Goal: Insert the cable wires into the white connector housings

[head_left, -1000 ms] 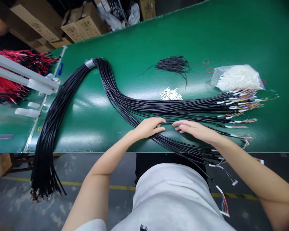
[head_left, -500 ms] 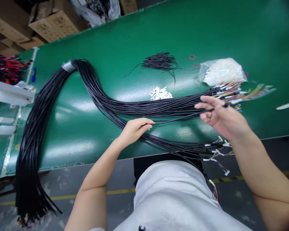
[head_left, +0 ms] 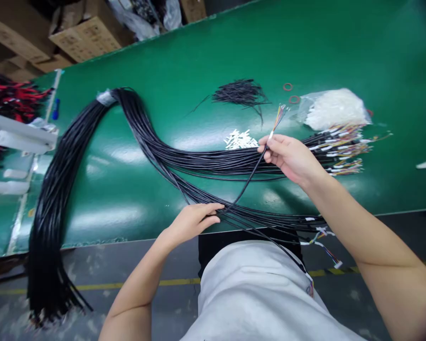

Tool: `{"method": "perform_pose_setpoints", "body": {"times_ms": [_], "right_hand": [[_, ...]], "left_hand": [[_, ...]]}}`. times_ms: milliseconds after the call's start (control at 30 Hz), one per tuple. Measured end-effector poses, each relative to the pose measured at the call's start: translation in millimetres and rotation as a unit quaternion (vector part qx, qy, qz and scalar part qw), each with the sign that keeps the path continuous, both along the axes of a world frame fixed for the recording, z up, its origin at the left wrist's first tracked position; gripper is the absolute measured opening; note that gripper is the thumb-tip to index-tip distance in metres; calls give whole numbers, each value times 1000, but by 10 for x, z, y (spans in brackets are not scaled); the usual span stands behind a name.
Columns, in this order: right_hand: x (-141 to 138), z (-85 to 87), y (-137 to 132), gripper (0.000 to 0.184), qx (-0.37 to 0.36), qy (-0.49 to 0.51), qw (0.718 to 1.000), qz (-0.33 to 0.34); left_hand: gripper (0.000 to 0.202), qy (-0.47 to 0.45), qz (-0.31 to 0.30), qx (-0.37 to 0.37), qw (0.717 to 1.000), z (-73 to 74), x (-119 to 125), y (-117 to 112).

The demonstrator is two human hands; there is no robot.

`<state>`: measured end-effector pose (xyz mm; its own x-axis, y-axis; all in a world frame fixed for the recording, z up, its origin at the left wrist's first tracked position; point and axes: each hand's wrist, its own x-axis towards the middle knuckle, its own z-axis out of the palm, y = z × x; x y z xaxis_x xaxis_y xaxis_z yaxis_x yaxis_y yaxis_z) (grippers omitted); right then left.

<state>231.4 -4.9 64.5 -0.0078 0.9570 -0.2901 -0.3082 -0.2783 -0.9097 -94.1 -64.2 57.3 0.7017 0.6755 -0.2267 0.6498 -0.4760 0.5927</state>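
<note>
Both hands are on one thin black sheathed cable (head_left: 246, 182), which I have pulled out of the fanned bundle. My right hand (head_left: 291, 156) is closed in a pinch on the cable near its stripped end, thumb and forefinger together, the other fingers loosely curled; the loose coloured wire tips (head_left: 279, 113) stick up past the fingers toward one o'clock. Half a second ago that hand was further out at three o'clock, low over the connector ends; it has since swung in toward twelve and lifted, so the cable now runs taut and clear of the others, slanting down to seven o'clock. My left hand (head_left: 193, 220) lies flat, fingers nearly straight, pressing the cable and its neighbours against the green table (head_left: 199, 61) near its front edge; it has slid toward me since a second ago.

I judge the cable singled out, its end up for inspection or fitting.

Around them, the long black cable bundle (head_left: 135, 123) sweeps off to ten o'clock. At twelve lie small white connector housings (head_left: 240, 139) and short black tubing pieces (head_left: 239, 92). At two o'clock sits a clear plastic bag of white parts (head_left: 335, 109).
</note>
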Motion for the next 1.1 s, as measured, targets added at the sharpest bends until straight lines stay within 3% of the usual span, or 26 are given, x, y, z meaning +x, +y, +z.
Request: {"method": "perform_pose_setpoints", "body": {"times_ms": [100,167,233,267,400,467,600,767,1100], "right_hand": [[-146,-15,-3,28,10,-61,986,155],[-219,-34,-22,34,21,-100,965,240],[-275,-59,-36,37,34,-123,944,305],[-298,-72,-38,39,37,-130,933,332],[-354,-121,-3,40,36,-162,903,397],[-364,-146,33,37,41,-198,904,377],[-369,-201,80,38,28,-234,934,268],[-348,-244,12,40,-25,-179,958,222],[-319,-294,-41,29,-50,-109,980,157]], "left_hand": [[36,-22,-6,-155,988,-3,40,19],[36,-118,86,-142,979,-31,155,109],[40,-237,205,-148,938,-90,334,264],[44,-300,232,-174,909,-128,437,358],[48,-438,246,-243,830,-269,828,691],[53,-455,265,-260,809,-319,959,774],[57,-467,314,-240,791,-413,1044,786],[49,-440,315,-260,800,-486,1003,717],[44,-445,284,-257,809,-458,1007,690]]}}
